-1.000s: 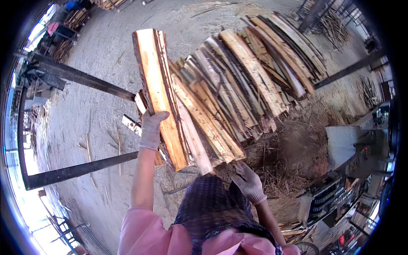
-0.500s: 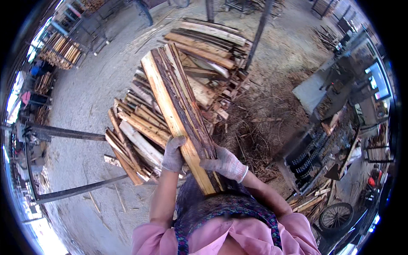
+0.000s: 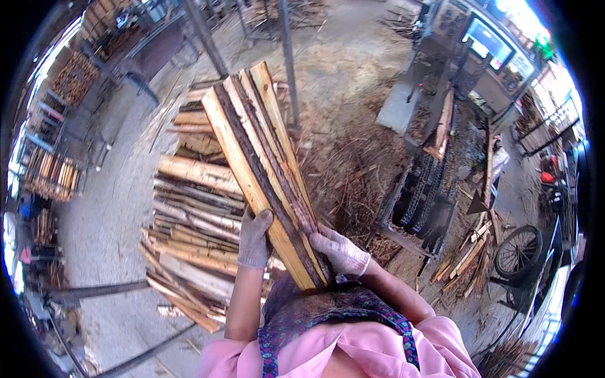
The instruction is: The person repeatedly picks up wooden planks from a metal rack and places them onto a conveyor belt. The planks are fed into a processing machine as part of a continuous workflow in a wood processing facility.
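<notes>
A bundle of long, rough wooden slabs (image 3: pixel 241 177), some with dark bark along their edges, slants up and away from my apron (image 3: pixel 328 310). My left hand (image 3: pixel 254 240), in a pale work glove, grips its left side with the thumb on top. My right hand (image 3: pixel 341 253), also gloved, is closed round the right side near the lower end; the fingers beneath the slabs are hidden. At the far end the slabs fan apart, with gaps between them. Behind and left of the bundle lies a big pile of similar slabs (image 3: pixel 198 173).
To the right stands a machine with dark chains (image 3: pixel 421 195) and a slab (image 3: pixel 444 123) lying along it. Bark scraps (image 3: pixel 359 195) litter the ground between it and me. Metal posts (image 3: pixel 287 63) rise beyond the pile. A spoked wheel (image 3: pixel 518 252) is at the far right.
My view has swung to the right, so the pile sits further left and the machine closer to the middle. The held slabs have spread more at their far end. Both hands keep their grip.
</notes>
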`<move>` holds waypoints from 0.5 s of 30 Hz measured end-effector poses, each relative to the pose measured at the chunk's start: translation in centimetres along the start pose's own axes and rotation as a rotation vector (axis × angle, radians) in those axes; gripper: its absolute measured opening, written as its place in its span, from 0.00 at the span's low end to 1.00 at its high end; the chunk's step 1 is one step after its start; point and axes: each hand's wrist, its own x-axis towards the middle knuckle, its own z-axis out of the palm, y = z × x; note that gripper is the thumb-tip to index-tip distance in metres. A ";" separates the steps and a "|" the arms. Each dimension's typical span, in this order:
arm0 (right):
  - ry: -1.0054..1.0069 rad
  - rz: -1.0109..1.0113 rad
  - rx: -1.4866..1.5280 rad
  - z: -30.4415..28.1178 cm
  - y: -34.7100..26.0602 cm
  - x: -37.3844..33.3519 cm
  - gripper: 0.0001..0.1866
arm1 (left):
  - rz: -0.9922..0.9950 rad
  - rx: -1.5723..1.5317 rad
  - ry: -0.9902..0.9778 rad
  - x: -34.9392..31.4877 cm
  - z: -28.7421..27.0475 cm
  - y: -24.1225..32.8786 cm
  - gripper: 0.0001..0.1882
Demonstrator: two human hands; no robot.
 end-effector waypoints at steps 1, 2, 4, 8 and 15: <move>0.067 -0.012 -0.097 0.3 -0.5 -0.1 0.39 | 0.071 -0.120 -0.040 -0.1 1.3 0.6 0.37; 0.088 -0.084 -0.182 0.5 -0.5 -0.1 0.40 | 0.056 -0.107 -0.054 -0.3 1.7 1.4 0.36; 0.124 -0.220 -0.358 0.9 -0.6 0.2 0.41 | 0.032 -0.082 -0.079 -0.1 2.0 2.2 0.35; 0.412 -0.260 -0.497 2.7 -0.3 -1.0 0.47 | 0.025 -0.121 -0.061 -0.1 1.4 4.0 0.32; 0.690 -0.351 -1.317 4.2 -1.2 -0.3 0.62 | 0.108 0.176 0.024 3.2 1.8 3.9 0.24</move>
